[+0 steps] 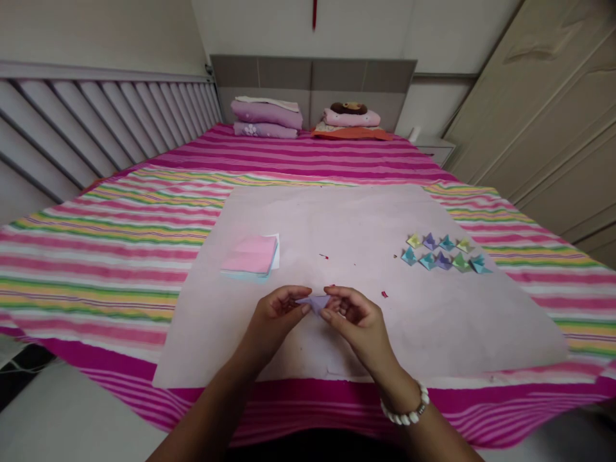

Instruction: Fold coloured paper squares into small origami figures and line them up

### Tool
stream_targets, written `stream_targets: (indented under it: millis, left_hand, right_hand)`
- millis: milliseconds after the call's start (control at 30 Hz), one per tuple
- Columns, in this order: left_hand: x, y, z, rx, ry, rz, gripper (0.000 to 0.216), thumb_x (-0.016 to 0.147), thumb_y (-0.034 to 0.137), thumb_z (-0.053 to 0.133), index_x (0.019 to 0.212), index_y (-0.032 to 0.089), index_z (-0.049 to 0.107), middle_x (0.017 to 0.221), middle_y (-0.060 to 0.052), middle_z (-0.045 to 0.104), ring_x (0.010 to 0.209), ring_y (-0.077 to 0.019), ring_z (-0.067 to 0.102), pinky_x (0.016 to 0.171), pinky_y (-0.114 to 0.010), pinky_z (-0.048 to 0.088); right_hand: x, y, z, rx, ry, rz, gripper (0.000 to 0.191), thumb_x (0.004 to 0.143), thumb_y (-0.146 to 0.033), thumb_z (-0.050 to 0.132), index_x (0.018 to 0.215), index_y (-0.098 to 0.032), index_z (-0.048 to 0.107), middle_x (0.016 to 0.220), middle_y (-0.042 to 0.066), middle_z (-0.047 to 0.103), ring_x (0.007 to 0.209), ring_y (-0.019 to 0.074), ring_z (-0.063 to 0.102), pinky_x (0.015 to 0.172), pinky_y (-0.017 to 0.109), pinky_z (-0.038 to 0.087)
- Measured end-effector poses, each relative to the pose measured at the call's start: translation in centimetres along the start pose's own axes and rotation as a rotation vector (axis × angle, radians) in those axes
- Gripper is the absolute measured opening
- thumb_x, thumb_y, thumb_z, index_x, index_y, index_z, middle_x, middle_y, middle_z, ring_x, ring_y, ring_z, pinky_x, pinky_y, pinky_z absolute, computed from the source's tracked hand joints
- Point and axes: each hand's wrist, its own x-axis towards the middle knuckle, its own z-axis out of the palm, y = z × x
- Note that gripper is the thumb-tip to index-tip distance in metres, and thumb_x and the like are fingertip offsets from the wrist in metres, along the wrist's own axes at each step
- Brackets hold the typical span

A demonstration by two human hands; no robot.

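A small folded piece of purple paper (315,303) is pinched between both hands, just above the near part of a large pale sheet (366,218). My left hand (279,316) grips its left side between thumb and fingers. On the other side, the thumb and index finger of my right hand (355,314) close on the right edge; a white bead bracelet (409,414) circles that wrist. Parts of the paper are hidden behind the fingertips. Ahead and to the left lies a stack of square papers (251,253), pink on top with light blue and white edges showing.
Several folded paper pieces in yellow, purple, blue and green (443,260) stand in two rows at the right of the sheet. Small red scraps (384,294) lie near the middle. Folded bedding (267,119) and a plush toy (348,108) rest by the headboard (312,77).
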Motion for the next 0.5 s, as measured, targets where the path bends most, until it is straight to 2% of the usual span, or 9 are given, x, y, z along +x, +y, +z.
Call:
stream_targets:
  millis: [100, 233, 333, 500]
  left_hand:
    - [-0.34, 0.4, 0.16, 0.135, 0.044, 0.092, 0.028, 0.071, 0.025, 0.074, 0.098, 0.021, 0.07, 0.094, -0.005, 0.072, 0.086, -0.0192, 0.064, 0.081, -0.034, 0.048]
    - [-0.9, 0.83, 0.32, 0.333, 0.074, 0.189, 0.025, 0.076, 0.023, 0.071, 0.101, 0.023, 0.071, 0.093, -0.004, 0.072, 0.081, -0.018, 0.062, 0.08, -0.033, 0.047]
    - [-0.91, 0.81, 0.3, 0.251, 0.053, 0.143, 0.029, 0.074, 0.026, 0.073, 0.103, 0.022, 0.069, 0.096, -0.005, 0.07, 0.078, -0.0173, 0.061, 0.074, -0.031, 0.048]
    - [-0.67, 0.52, 0.41, 0.032, 0.049, -0.023, 0.041, 0.072, 0.035, 0.075, 0.109, 0.02, 0.067, 0.084, -0.002, 0.063, 0.075, -0.015, 0.057, 0.07, -0.028, 0.045]
  right_hand:
    - [-0.13, -0.17, 0.15, -0.023, -0.003, -0.015, 0.023, 0.07, -0.022, 0.078, 0.091, -0.024, 0.071, 0.073, 0.0, 0.065, 0.066, 0.0145, 0.06, 0.066, 0.031, 0.051]
    - [-0.24, -0.33, 0.28, -0.13, 0.019, -0.145, 0.007, 0.076, -0.02, 0.073, 0.082, -0.023, 0.071, 0.08, 0.003, 0.066, 0.074, 0.0168, 0.061, 0.068, 0.032, 0.049]
    - [-0.2, -0.27, 0.18, -0.2, 0.045, -0.222, 0.004, 0.081, -0.019, 0.068, 0.081, -0.023, 0.07, 0.079, 0.004, 0.067, 0.076, 0.0184, 0.062, 0.07, 0.033, 0.05]
    - [-0.36, -0.05, 0.05, -0.357, 0.075, -0.378, 0.012, 0.085, -0.015, 0.062, 0.086, -0.024, 0.07, 0.087, 0.006, 0.068, 0.083, 0.021, 0.064, 0.075, 0.037, 0.052]
